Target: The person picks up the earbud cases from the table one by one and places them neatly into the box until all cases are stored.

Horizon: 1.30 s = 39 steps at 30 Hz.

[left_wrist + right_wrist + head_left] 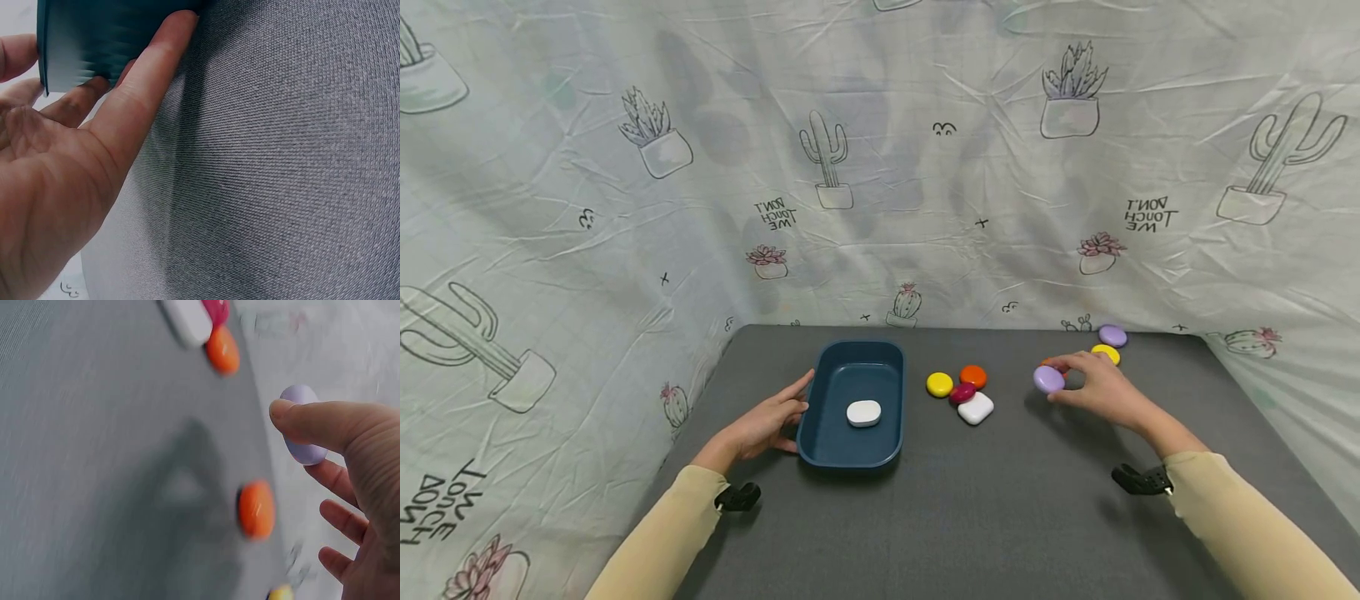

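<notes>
Glossy lilac plastic-looking rounded disc (1048, 380): we find it pinched in the right hand (1101, 387), held above the grey woven-textured tabletop (962, 517). Its slick, curved faces could, we judge, slip free. Left hand (765, 423), loosely extended, touches the smooth blue rectangular tray (857, 450); a nudge might slide it.

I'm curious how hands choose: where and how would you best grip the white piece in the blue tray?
Probably from above, pinching the white piece by its long edges: it lies flat, and the raised walls of the blue tray surround it.
</notes>
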Each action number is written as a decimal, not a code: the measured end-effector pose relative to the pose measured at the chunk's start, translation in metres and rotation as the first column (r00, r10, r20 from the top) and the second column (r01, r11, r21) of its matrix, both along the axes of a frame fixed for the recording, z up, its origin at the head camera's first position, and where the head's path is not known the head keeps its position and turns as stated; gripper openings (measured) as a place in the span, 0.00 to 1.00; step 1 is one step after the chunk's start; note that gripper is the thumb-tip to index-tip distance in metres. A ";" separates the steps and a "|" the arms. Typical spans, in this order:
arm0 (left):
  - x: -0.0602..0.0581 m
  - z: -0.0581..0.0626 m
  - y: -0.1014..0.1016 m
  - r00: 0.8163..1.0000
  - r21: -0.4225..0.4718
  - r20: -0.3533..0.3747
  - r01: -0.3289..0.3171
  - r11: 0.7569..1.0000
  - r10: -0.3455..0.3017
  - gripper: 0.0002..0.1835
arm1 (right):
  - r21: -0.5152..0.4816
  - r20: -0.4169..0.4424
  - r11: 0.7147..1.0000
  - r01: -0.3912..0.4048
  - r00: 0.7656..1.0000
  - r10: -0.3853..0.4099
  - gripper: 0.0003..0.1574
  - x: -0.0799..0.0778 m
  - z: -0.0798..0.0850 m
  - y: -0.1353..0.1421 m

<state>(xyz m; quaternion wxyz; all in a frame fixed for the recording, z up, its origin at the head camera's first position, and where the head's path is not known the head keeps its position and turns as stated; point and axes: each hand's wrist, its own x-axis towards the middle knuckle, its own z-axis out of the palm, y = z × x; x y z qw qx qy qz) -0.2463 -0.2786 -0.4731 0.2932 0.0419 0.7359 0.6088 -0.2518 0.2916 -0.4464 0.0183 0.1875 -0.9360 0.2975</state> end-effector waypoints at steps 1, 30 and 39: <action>0.000 0.000 0.000 1.000 -0.002 0.000 -0.004 1.000 0.004 0.35 | -0.008 0.000 1.000 -0.009 1.000 0.009 0.34 -0.001 0.003 -0.007; 0.000 0.001 0.001 1.000 0.015 0.013 -0.002 1.000 0.002 0.35 | -0.026 0.076 0.944 -0.330 0.941 0.331 0.34 -0.047 0.028 -0.209; -0.001 0.001 -0.001 1.000 0.026 0.025 -0.001 1.000 0.000 0.35 | 0.035 0.115 0.922 -0.387 0.918 0.381 0.34 -0.051 0.023 -0.252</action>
